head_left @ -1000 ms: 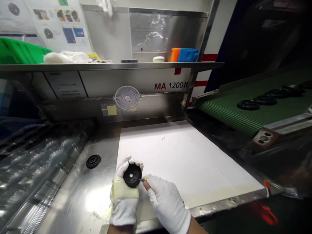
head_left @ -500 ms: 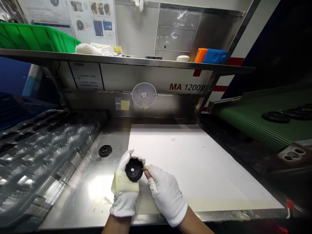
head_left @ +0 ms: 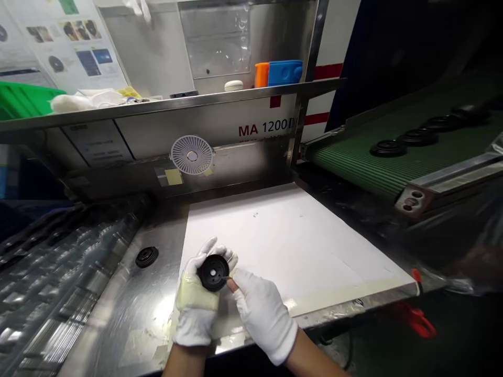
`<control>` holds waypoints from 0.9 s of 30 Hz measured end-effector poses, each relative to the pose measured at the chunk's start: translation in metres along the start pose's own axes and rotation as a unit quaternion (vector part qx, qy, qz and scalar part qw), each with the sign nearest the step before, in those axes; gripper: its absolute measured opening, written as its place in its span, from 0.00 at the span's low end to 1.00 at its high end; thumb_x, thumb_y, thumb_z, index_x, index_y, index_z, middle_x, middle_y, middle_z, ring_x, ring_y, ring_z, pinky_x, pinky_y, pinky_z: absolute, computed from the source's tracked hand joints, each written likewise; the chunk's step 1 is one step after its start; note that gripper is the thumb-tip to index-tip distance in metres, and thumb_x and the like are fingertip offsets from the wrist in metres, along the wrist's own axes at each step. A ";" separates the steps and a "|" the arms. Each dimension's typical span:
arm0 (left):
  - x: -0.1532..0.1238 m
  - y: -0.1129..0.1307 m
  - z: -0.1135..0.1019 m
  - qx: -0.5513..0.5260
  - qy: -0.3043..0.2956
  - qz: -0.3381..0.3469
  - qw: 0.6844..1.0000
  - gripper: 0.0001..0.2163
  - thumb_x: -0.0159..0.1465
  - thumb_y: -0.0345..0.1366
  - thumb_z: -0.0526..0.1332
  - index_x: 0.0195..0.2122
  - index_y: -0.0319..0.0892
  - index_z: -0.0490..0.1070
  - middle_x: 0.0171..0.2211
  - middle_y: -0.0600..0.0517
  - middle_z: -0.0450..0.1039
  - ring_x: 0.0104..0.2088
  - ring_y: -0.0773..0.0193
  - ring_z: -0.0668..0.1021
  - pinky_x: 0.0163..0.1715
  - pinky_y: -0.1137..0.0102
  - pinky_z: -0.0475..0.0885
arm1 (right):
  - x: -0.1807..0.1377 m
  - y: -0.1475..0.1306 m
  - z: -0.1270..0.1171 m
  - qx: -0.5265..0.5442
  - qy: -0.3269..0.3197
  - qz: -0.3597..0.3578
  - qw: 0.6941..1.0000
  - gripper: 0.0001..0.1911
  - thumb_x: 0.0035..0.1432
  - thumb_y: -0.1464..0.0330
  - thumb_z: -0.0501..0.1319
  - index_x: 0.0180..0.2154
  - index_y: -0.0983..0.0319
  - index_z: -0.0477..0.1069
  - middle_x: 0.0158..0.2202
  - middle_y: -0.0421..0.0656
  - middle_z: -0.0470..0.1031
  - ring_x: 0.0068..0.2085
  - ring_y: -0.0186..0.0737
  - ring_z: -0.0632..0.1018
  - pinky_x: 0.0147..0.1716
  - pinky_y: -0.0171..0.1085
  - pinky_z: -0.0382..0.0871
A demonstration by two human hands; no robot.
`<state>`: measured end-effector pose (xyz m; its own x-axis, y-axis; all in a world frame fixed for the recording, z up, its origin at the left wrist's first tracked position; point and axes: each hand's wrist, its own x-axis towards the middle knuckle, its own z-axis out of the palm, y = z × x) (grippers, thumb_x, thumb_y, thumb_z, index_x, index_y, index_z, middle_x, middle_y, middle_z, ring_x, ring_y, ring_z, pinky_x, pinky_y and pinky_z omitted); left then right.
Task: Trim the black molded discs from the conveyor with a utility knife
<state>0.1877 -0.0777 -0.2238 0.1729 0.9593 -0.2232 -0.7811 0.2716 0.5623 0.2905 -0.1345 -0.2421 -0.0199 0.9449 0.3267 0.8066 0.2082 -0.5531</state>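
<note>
A round black part (head_left: 208,281) with a hole in its middle is held in my left hand (head_left: 197,298), whose gloved fingers curl around its far side. My right hand (head_left: 264,310), also in a white glove, pinches a small thin tool (head_left: 226,278) with its tip at the part's right edge. The tool's exact kind is too small to tell. Bare skin of the thumb shows through the right glove. On the metal tabletop (head_left: 118,309), left of my hands, lies a similar black part (head_left: 146,257).
A white sheet (head_left: 283,246) covers the table's right side. Clear plastic trays (head_left: 78,267) stand at left, blurred. Several black parts (head_left: 388,148) sit on a green conveyor belt (head_left: 353,165) at right. A small fan (head_left: 192,155) hangs below the shelf (head_left: 204,99).
My view has turned to the right, so more of the conveyor shows. Both hands still hold the black part and the thin tool close together, the tool's tip slightly lower on the part.
</note>
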 end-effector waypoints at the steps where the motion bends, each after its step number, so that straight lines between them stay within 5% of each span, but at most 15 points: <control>1: 0.000 0.000 0.000 0.010 -0.012 -0.001 1.000 0.16 0.53 0.31 0.57 0.44 0.36 0.70 0.29 0.46 0.72 0.32 0.58 0.75 0.34 0.61 0.72 | 0.001 0.003 -0.003 0.000 -0.001 -0.001 1.000 0.11 0.64 0.66 0.46 0.35 0.57 0.66 0.31 0.38 0.74 0.31 0.35 0.73 0.29 0.33 0.54; 5: 0.001 -0.001 0.004 0.029 -0.011 0.031 0.999 0.12 0.54 0.31 0.59 0.39 0.35 0.72 0.24 0.50 0.68 0.28 0.64 0.72 0.31 0.68 0.71 | 0.007 0.010 -0.010 -0.060 0.013 0.012 0.998 0.12 0.64 0.65 0.46 0.32 0.57 0.65 0.28 0.37 0.73 0.28 0.35 0.72 0.26 0.34 0.52; 15: 0.009 -0.007 0.012 -0.036 0.059 0.028 0.997 0.04 0.52 0.29 0.62 0.29 0.38 0.71 0.21 0.54 0.66 0.25 0.67 0.71 0.34 0.65 0.72 | -0.001 0.001 0.001 -0.076 -0.001 0.022 0.997 0.12 0.64 0.65 0.46 0.32 0.57 0.65 0.29 0.37 0.73 0.30 0.34 0.73 0.28 0.34 0.53; 24: 0.015 -0.007 0.007 -0.050 0.046 0.075 0.995 0.06 0.51 0.29 0.62 0.32 0.39 0.72 0.23 0.54 0.68 0.27 0.69 0.72 0.38 0.66 0.71 | 0.001 -0.008 0.010 -0.081 0.004 0.034 0.996 0.13 0.64 0.65 0.45 0.30 0.57 0.64 0.27 0.37 0.72 0.28 0.36 0.73 0.26 0.36 0.52; 27: 0.014 -0.004 0.003 -0.031 0.024 0.050 0.998 0.10 0.53 0.30 0.59 0.37 0.37 0.71 0.28 0.49 0.71 0.31 0.62 0.75 0.38 0.61 0.71 | 0.002 -0.008 0.009 -0.085 -0.004 0.027 0.996 0.13 0.64 0.65 0.45 0.31 0.57 0.65 0.27 0.38 0.73 0.28 0.37 0.73 0.26 0.36 0.53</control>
<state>0.1947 -0.0648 -0.2269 0.0638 0.9764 -0.2063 -0.8287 0.1670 0.5342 0.2787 -0.1318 -0.2436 0.0226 0.9560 0.2925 0.8953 0.1108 -0.4314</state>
